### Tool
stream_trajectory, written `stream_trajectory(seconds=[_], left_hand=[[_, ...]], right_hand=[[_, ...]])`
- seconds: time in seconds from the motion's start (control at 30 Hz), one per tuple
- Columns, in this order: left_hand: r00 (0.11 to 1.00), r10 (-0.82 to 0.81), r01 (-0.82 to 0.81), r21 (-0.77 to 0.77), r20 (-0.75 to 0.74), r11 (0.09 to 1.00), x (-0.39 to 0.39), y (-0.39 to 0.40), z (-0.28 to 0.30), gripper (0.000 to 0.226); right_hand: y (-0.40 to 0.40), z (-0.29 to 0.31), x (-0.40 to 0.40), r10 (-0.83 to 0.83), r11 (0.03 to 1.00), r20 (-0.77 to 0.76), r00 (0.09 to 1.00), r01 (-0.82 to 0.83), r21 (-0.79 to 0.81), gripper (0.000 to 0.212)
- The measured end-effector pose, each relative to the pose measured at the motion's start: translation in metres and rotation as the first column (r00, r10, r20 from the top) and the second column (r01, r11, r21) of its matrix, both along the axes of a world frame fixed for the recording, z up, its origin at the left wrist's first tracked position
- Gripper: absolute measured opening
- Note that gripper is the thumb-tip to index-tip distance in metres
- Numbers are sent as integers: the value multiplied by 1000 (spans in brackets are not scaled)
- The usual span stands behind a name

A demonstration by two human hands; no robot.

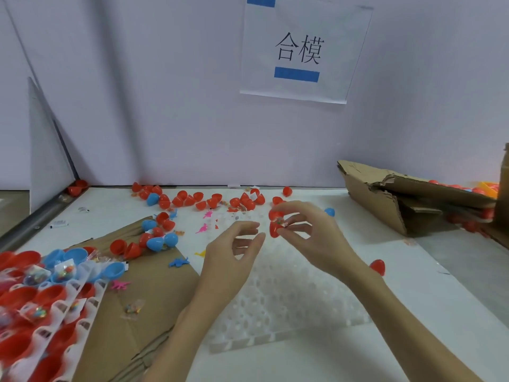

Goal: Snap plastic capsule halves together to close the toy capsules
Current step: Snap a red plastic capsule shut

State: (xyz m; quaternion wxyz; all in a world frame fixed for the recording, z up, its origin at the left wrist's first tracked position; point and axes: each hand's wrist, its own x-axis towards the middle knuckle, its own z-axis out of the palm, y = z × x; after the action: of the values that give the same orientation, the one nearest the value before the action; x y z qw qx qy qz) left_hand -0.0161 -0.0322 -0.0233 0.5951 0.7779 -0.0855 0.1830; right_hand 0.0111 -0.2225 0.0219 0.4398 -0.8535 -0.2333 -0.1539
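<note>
My right hand (308,232) pinches a red capsule (275,224) with its two halves partly apart and a small toy packet showing between them, above the far end of a white plastic grid tray (289,299). My left hand (234,252) hovers just left of it, fingers loosely curled, holding nothing. Loose red and blue capsule halves (192,199) lie scattered along the back of the table. More red and blue halves (154,238) sit on a flat piece of cardboard (154,299) at the left.
A white holder (41,312) with several red and blue halves and toy packets fills the lower left. A torn cardboard box (399,199) with closed capsules stands at the right. One red capsule (378,267) lies right of my right wrist. Small plastic dinosaurs (179,262) lie about.
</note>
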Motion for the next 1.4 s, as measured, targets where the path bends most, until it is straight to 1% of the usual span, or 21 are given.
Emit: stream_trajectory(seconds=[0.1, 0.2, 0.33, 0.4, 0.47, 0.57, 0.7, 0.77, 0.87, 1.0, 1.17, 1.23, 1.3, 1.4], left_hand=[[998, -39, 31, -153, -52, 988, -2, -1, 3, 18], [997, -47, 31, -213, -69, 977, -2, 2, 4, 16], [988, -118, 83, -301, -101, 950, -1, 4, 6, 18], [982, -164, 127, -319, -93, 939, 0, 6, 6, 12], [976, -206, 180, -281, -66, 943, 1, 8, 5, 7], [966, -256, 237, -253, -46, 938, 1, 8, 5, 11], [958, -282, 265, -228, -47, 937, 0, 7, 5, 12], [955, -294, 277, -218, -48, 936, 0, 8, 4, 11], [953, -298, 284, -201, -46, 938, 1, 9, 4, 9], [963, -264, 257, -114, -49, 960, 1, 9, 4, 10], [964, -262, 265, 63, -45, 962, -1, 9, 3, 6], [972, -235, 237, 126, -27, 963, -2, 8, 2, 5], [979, -205, 203, 123, -1, 971, -3, 6, 3, 4], [982, -186, 184, 79, 20, 980, -3, 5, 5, 5]], right_hand=[[25, -20, -18, 40, 999, 31, 999, -40, -2, 40], [33, -30, -22, 3, 1000, 76, 997, -3, -11, 43], [30, -31, -25, 7, 999, 62, 998, -10, 41, 42], [29, -29, -25, -28, 997, 67, 997, 23, 68, 41], [28, -27, -25, -70, 990, 62, 996, 62, 129, 37], [24, -27, -25, -72, 974, 1, 997, 71, 217, 36], [20, -23, -25, -25, 940, -154, 988, 76, 333, 36], [18, -22, -25, 5, 934, -246, 969, 84, 348, 30], [17, -21, -27, 122, 889, -346, 930, 53, 455, 22], [20, -23, -30, 201, 825, -386, 900, 57, 563, 19], [24, -28, -31, 168, 818, -406, 898, 103, 566, 17], [26, -28, -31, 147, 807, -423, 894, 138, 574, 16], [27, -27, -31, 176, 793, -431, 885, 131, 594, 17], [27, -26, -32, 287, 749, -416, 863, 68, 659, 20]])
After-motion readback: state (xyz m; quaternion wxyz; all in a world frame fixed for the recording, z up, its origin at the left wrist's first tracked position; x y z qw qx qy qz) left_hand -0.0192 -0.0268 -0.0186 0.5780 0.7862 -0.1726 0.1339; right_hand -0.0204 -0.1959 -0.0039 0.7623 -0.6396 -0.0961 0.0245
